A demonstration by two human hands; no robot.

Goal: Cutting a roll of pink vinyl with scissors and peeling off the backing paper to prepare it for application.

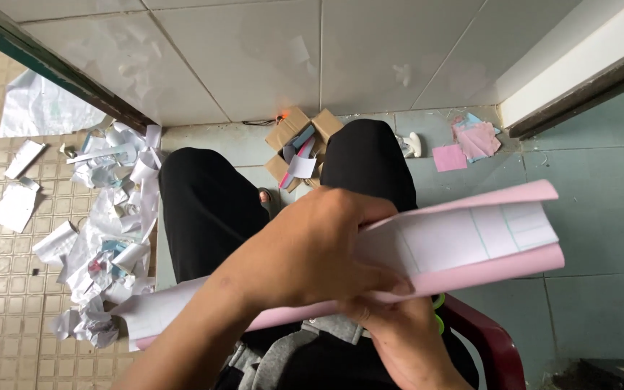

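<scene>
Two-handed grip on pink paper sheets point(464, 245)

The folded pink and white paper sheets point(464, 242) look thin, smooth and matt. The small open brown box point(299, 144) is plain, dull corrugated cardboard. The heap of torn white paper scraps point(106, 245) is crumpled and matt. The large pale floor tiles point(254, 50) are glossy ceramic, catching reflections. The black trousers point(207, 206) are soft matt cloth. The dark red chair edge point(489, 339) looks like smooth, slightly shiny plastic.
</scene>
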